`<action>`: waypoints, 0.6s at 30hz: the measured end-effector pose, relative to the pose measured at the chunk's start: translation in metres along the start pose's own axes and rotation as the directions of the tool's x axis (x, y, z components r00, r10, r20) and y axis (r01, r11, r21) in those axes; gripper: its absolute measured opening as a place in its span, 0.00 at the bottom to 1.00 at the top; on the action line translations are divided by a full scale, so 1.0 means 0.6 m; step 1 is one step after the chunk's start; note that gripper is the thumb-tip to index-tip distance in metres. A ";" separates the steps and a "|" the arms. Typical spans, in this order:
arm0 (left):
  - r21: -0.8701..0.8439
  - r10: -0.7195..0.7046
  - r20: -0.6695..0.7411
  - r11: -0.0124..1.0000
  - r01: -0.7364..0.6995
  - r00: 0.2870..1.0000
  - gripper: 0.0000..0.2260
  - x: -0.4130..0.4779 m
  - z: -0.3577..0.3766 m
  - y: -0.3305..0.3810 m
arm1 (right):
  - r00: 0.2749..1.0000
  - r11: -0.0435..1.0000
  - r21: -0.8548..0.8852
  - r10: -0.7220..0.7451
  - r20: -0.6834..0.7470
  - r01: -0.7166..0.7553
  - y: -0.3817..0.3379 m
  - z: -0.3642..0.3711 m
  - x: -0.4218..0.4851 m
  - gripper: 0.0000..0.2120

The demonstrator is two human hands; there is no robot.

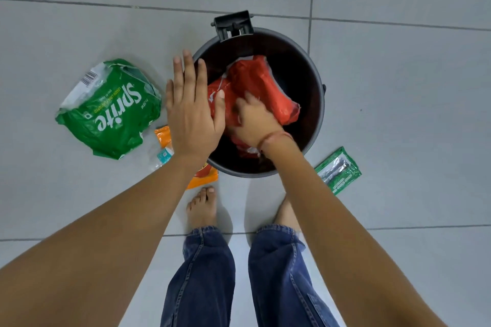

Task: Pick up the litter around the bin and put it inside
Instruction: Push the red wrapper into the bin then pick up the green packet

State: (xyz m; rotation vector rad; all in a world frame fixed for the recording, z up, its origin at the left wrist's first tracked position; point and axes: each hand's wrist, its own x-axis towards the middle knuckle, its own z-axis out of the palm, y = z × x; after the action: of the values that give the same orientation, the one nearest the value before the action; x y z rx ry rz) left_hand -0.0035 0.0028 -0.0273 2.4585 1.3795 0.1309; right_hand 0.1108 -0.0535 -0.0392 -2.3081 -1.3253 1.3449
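Observation:
A round dark bin (317,79) stands open on the grey tiled floor. A crumpled red plastic wrapper (261,85) sits inside it, and my right hand (255,121) is down in the bin, fingers pressed onto the wrapper. My left hand (192,109) hovers flat over the bin's left rim, fingers spread, holding nothing. A green Sprite wrapper (111,109) lies left of the bin. An orange packet (204,176) and a small clear wrapper (162,154) lie partly hidden under my left forearm. A small green sachet (338,170) lies right of the bin.
The bin's hinge bracket (233,24) sticks out at its far side. My bare feet (203,207) stand just in front of the bin, jeans below them. Grey floor tiles surround everything.

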 end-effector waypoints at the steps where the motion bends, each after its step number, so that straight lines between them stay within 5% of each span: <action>1: 0.005 0.001 0.001 1.000 -0.001 1.000 0.26 0.000 0.001 -0.001 | 0.970 0.990 0.075 -0.097 -0.224 0.116 0.005 -0.023 -0.026 0.15; 4: -0.003 0.002 -0.002 1.000 -0.002 1.000 0.27 0.000 0.003 -0.002 | 0.596 0.955 0.137 -0.048 -0.802 0.261 0.061 -0.076 -0.106 0.04; 6: -0.003 -0.001 -0.006 1.000 0.001 1.000 0.28 0.000 0.003 -0.001 | 0.478 0.969 0.225 0.151 -0.865 0.101 0.128 -0.081 -0.135 0.04; 9: -0.001 -0.001 -0.006 1.000 0.001 1.000 0.28 0.001 0.002 -0.001 | 0.527 0.785 0.504 0.617 -0.584 -0.360 0.250 -0.032 -0.140 0.15; 10: -0.001 0.002 -0.009 1.000 -0.002 1.000 0.29 0.001 0.002 -0.001 | 0.488 0.634 0.569 0.771 -0.409 -0.524 0.285 -0.007 -0.142 0.21; 12: 0.000 0.006 -0.017 1.000 -0.006 1.000 0.29 0.001 0.002 0.000 | 0.293 0.264 0.612 0.955 -0.054 -0.746 0.330 0.042 -0.149 0.35; 13: -0.001 0.007 -0.023 1.000 -0.007 1.000 0.29 -0.001 0.002 0.000 | 0.195 0.095 0.601 0.975 0.104 -0.794 0.347 0.064 -0.152 0.41; 15: 0.000 0.014 -0.034 1.000 -0.014 0.999 0.29 0.000 0.005 -0.001 | 0.147 -0.092 0.575 0.923 0.355 -0.813 0.364 0.101 -0.147 0.44; 18: -0.005 0.018 -0.042 1.000 -0.018 0.999 0.29 0.000 0.005 -0.002 | 0.291 -0.135 0.737 0.860 0.420 -0.663 0.349 0.137 -0.137 0.32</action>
State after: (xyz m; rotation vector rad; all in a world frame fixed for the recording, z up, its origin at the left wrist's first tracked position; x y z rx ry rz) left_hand -0.0036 0.0026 -0.0302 2.4774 1.3726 0.1913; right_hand 0.1597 -0.2628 -0.1453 -2.1522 1.0785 1.3085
